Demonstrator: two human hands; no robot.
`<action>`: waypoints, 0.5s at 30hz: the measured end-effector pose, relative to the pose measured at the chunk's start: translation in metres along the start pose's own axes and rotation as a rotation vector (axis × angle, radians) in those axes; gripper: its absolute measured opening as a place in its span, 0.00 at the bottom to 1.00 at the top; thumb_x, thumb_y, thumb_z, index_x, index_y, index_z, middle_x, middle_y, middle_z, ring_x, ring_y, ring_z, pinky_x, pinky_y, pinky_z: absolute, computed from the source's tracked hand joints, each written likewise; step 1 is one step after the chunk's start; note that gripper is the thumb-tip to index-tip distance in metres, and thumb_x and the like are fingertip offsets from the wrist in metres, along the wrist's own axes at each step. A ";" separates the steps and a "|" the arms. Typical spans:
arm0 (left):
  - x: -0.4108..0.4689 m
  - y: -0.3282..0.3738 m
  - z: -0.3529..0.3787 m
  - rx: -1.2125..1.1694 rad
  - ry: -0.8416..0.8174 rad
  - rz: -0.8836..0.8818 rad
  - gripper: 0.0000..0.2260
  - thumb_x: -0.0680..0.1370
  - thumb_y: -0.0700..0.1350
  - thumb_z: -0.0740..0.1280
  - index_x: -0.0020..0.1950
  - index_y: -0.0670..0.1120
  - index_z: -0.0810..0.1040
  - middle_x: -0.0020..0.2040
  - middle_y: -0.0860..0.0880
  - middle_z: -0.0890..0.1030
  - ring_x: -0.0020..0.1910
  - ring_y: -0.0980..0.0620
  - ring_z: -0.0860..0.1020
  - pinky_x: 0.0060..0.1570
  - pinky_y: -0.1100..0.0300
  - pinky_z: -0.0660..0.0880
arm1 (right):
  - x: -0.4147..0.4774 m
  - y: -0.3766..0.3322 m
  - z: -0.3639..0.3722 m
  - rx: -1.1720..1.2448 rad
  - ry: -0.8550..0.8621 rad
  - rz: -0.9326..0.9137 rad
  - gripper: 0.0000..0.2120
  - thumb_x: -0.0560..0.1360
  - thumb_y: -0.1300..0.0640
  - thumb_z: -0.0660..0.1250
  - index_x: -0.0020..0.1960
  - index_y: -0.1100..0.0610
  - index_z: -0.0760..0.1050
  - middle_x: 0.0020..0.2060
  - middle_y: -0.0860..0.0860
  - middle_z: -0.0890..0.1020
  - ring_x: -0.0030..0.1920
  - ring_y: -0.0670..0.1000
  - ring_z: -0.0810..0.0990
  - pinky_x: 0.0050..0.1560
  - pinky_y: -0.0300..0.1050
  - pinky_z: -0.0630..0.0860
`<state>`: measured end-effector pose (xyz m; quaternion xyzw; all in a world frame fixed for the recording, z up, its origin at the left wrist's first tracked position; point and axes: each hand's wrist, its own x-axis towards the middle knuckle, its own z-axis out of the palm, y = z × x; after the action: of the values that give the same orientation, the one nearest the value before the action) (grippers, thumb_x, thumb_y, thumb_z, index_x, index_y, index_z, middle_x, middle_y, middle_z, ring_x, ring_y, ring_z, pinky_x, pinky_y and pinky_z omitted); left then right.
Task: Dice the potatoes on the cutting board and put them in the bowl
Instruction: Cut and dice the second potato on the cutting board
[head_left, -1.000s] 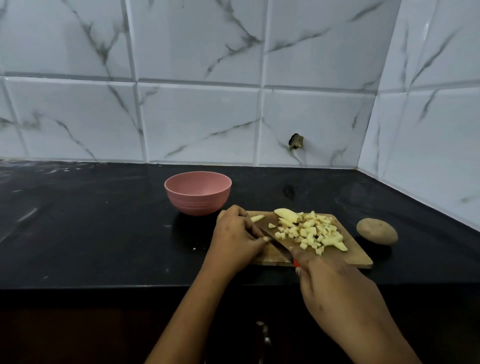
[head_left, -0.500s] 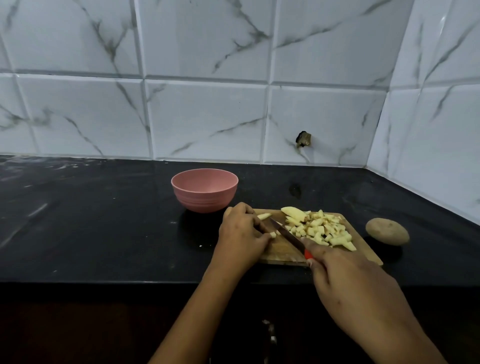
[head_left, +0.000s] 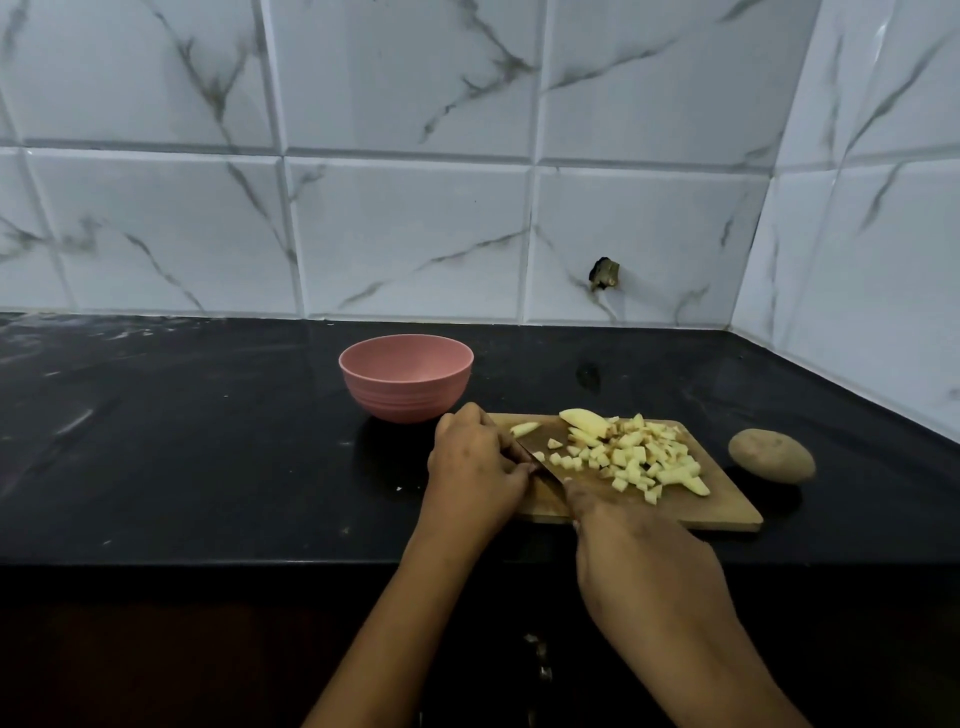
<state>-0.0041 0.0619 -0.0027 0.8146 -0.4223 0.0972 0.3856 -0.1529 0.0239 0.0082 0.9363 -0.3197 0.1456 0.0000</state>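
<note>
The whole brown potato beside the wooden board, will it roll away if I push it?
The whole brown unpeeled potato is a rounded oval lying on its long side, so it would probably wobble or roll a little, not far. The black glossy countertop looks smooth, so it may slide. It looks solid, likely firm and heavy for its size.

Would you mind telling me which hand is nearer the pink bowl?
Left. The left hand is just right of the pink bowl; the right hand lies farther right, beyond it.

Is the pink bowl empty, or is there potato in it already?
Empty, as far as shows: the bowl stands upright and its inside is bare pink. The diced potato all lies on the cutting board.
</note>
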 end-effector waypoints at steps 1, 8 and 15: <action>0.000 0.000 0.000 0.002 0.004 -0.011 0.06 0.72 0.50 0.73 0.45 0.49 0.85 0.48 0.53 0.69 0.53 0.54 0.66 0.55 0.58 0.70 | 0.001 0.003 0.001 0.016 0.002 0.009 0.25 0.82 0.54 0.55 0.76 0.42 0.54 0.53 0.46 0.78 0.50 0.46 0.78 0.43 0.41 0.73; 0.000 0.003 -0.001 0.174 -0.021 0.005 0.07 0.76 0.54 0.68 0.49 0.54 0.82 0.54 0.58 0.70 0.58 0.56 0.64 0.54 0.57 0.58 | -0.010 0.030 -0.010 0.129 0.125 0.103 0.22 0.82 0.48 0.50 0.75 0.39 0.55 0.47 0.43 0.74 0.41 0.42 0.73 0.35 0.35 0.69; 0.004 0.001 -0.001 0.133 -0.129 0.049 0.16 0.78 0.41 0.62 0.55 0.62 0.80 0.59 0.63 0.68 0.60 0.58 0.61 0.54 0.57 0.52 | -0.023 0.023 -0.016 0.234 0.103 0.089 0.20 0.82 0.46 0.49 0.74 0.37 0.55 0.53 0.41 0.75 0.43 0.42 0.74 0.37 0.35 0.70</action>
<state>-0.0026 0.0595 0.0002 0.8324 -0.4586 0.0819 0.3002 -0.1887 0.0213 0.0154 0.9061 -0.3411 0.2296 -0.0993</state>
